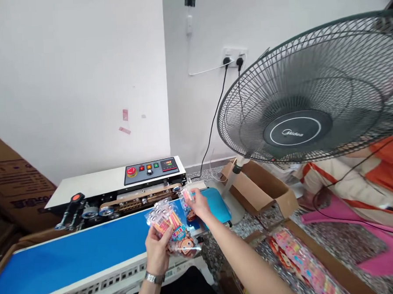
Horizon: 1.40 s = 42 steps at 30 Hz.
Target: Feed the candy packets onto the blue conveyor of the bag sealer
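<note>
My left hand is closed around several clear plastic packets with colourful sticks and cartoon-printed cards inside. They fan out above the blue conveyor belt. My right hand pinches the top of another packet beside the right end of the sealing machine. Its lower part, with a printed figure, hangs over the belt's end. From this view I cannot tell whether the packet's edge touches the sealing bands.
A large fan stands at the right, near an open cardboard box. Below lies a box of packets, by a pink plastic stool and a seated person. Cardboard stands at the left.
</note>
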{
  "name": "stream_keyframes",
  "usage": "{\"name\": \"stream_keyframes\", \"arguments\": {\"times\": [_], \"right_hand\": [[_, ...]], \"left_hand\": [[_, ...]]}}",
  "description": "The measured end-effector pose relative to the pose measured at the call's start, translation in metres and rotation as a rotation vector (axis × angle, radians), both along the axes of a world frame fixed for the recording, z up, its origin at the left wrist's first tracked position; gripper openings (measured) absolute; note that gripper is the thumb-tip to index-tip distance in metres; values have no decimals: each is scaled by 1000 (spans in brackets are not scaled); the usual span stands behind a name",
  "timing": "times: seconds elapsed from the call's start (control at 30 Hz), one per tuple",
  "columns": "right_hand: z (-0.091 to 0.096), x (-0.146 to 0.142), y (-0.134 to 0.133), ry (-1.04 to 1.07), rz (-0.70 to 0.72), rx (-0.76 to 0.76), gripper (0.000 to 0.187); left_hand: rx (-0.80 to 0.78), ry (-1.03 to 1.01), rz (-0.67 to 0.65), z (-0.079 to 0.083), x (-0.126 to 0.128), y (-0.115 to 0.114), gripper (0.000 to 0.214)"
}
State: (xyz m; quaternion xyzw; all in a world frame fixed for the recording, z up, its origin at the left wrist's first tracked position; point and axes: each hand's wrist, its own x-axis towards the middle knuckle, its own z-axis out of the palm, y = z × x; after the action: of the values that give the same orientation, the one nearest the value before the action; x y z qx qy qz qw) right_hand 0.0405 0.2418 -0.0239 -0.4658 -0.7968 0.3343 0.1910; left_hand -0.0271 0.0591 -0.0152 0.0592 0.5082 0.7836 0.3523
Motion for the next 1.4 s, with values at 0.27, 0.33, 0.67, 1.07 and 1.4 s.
{"name": "stream_keyframes", "arguments": {"times": [0.27,0.33,0.67,1.07,1.4], "right_hand": [[31,22,-46,303,336,-172,27],[33,32,-59,276,390,-193,29],[6,38,-29,555,4,-335,29],[12,2,-10,134,61,-5,30],[42,26,-61,458,261,-193,30]], "left_hand": [[3,28,29,5,0,2,44],[10,44,22,5,1,3,44],[1,39,60,-2,-5,2,45],[57,-25,-4,-3,-2,1,42],[117,-1,-63,0,9,3,40]]}}
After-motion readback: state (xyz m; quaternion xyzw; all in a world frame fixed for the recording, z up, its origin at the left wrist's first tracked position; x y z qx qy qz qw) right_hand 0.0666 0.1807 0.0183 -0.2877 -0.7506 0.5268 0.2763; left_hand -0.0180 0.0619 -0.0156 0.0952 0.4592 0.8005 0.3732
